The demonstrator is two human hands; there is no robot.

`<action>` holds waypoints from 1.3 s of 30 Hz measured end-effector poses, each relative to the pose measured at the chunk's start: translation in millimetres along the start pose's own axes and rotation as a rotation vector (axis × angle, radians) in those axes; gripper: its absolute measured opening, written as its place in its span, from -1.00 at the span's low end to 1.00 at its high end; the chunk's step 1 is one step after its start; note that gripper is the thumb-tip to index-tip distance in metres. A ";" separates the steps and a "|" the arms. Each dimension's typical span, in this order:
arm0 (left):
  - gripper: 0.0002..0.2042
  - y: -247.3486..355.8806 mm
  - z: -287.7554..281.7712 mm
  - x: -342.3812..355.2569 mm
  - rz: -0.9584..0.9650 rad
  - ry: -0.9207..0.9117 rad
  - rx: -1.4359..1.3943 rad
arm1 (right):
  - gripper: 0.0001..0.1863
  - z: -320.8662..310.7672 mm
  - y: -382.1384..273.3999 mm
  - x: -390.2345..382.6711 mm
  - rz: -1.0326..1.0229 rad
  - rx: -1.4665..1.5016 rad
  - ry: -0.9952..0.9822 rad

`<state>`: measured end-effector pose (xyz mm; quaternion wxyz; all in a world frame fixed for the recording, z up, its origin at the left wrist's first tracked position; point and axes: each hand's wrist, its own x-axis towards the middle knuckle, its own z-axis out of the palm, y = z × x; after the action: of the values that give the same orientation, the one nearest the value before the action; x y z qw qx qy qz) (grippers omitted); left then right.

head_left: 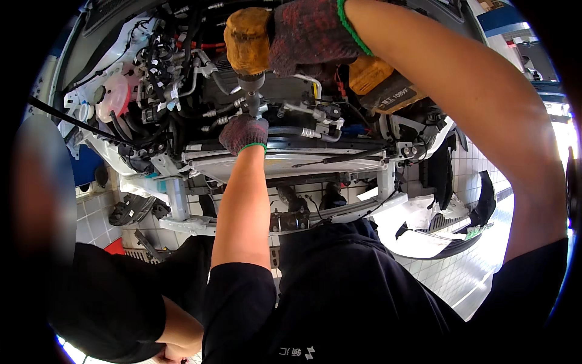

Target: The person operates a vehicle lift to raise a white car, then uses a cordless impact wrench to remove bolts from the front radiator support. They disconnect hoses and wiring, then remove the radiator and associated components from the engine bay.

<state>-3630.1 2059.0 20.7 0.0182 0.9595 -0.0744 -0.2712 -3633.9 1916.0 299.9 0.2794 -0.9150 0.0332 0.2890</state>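
In the head view, my right hand (pixel 303 39), in a dark knitted glove with a green cuff, is closed on a worn yellow power tool (pixel 245 42) with a large battery (pixel 388 91). The tool points down into the engine bay, its socket (pixel 253 100) just above my left hand (pixel 244 133). That hand, gloved the same way, has its fingers curled among metal pipe fittings (pixel 309 133) below the socket; what exactly they hold is hidden.
A pink coolant tank (pixel 114 94) and hoses sit at left. The bare front crossmember (pixel 285 164) spans below my hands. A co-worker in black (pixel 109 303) crouches at lower left. Removed white and black body panels (pixel 418 242) lie on the tiled floor at right.
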 end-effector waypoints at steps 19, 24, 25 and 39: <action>-0.60 17.3 4.3 -4.2 -0.029 0.034 0.019 | -0.78 -13.9 32.8 -51.9 0.235 0.078 0.064; -0.59 16.4 4.5 -9.9 -0.067 0.055 0.024 | -0.77 -8.6 35.5 -60.6 0.229 0.081 0.031; -0.60 18.7 1.2 -9.4 -0.058 0.052 0.014 | -0.76 -10.1 40.8 -63.5 0.181 0.080 0.022; -0.63 10.6 5.3 -12.3 -0.065 0.112 -0.050 | -0.75 6.2 49.9 -50.0 0.053 0.175 0.081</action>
<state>-3644.6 2050.5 23.4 0.0374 0.9743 -0.0352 -0.2194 -3689.6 1872.2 298.5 0.3490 -0.8969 0.0938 0.2551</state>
